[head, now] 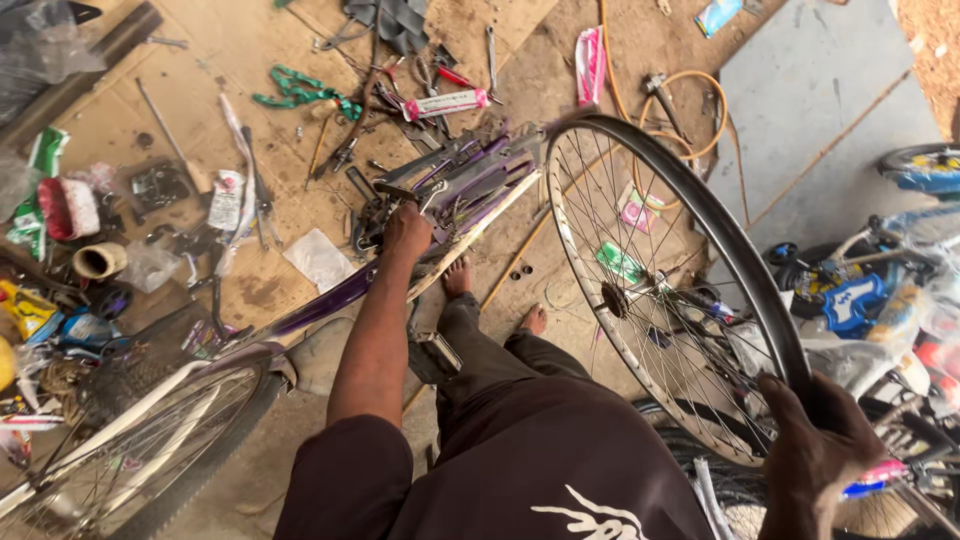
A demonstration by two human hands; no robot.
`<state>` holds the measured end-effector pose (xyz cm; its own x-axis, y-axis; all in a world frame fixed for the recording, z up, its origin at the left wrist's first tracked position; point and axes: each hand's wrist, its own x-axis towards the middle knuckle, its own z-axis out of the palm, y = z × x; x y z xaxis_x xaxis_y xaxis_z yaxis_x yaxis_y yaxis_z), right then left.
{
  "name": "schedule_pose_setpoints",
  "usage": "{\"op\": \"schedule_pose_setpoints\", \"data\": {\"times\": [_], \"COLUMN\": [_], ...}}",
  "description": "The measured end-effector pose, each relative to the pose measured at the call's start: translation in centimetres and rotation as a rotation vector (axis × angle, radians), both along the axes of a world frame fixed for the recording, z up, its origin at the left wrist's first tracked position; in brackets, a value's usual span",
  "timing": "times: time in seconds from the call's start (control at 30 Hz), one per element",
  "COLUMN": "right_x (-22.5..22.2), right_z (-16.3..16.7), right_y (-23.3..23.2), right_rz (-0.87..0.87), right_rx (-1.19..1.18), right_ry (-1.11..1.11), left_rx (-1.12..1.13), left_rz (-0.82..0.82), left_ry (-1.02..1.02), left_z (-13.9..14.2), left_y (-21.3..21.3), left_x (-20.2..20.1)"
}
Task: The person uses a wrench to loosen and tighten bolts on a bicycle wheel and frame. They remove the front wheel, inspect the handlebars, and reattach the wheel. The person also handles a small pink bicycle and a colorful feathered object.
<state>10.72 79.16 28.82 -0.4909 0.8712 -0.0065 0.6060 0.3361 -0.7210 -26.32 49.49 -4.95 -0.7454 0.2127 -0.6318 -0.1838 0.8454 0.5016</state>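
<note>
The right hand [815,440] is closed around the rim of a loose spoked bicycle wheel [650,270], holding it upright beside the legs. The left hand [405,228], fingers curled, grips the front end of the purple bicycle frame [330,300] lying over the tool-strewn cardboard [230,50].
</note>
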Motion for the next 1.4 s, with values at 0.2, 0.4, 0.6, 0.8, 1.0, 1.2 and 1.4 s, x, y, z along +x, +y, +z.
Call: {"op": "schedule_pose_setpoints", "data": {"times": [0.2,0.4,0.6,0.8,1.0,1.2,1.4], "right_x": [-2.5,-3.5,-3.1,-2.9,-1.3,2.5,7.2], "right_z": [-2.2,-3.5,-6.0,-7.0,-6.0,-7.3,-8.0], "right_y": [1.8,4.6,11.2,18.5,22.0,25.3,26.0], "right_rz": [0.020,0.146,0.225,0.224,0.117,0.105,-0.060], "right_rx": [0.010,0.037,0.037,-0.046,-0.287,-0.184,-0.101], "right_ry": [-0.064,-0.076,-0.052,-0.068,-0.105,-0.097,-0.015], "left_rx": [0.107,0.399,0.490,0.601,0.617,0.730,0.765], "left_rz": [0.086,0.182,-0.095,-0.122,-0.209,-0.332,-0.486], "left_ry": [0.405,0.395,0.849,0.924,0.501,0.331,0.110], "left_z": [1.9,3.8,2.8,5.0,12.2,14.2,15.2], "left_y": [-1.0,3.5,12.8,23.1,30.1,37.3,42.4], "left_x": [1.5,3.8,9.4,14.7,18.1,21.1,23.9]}}
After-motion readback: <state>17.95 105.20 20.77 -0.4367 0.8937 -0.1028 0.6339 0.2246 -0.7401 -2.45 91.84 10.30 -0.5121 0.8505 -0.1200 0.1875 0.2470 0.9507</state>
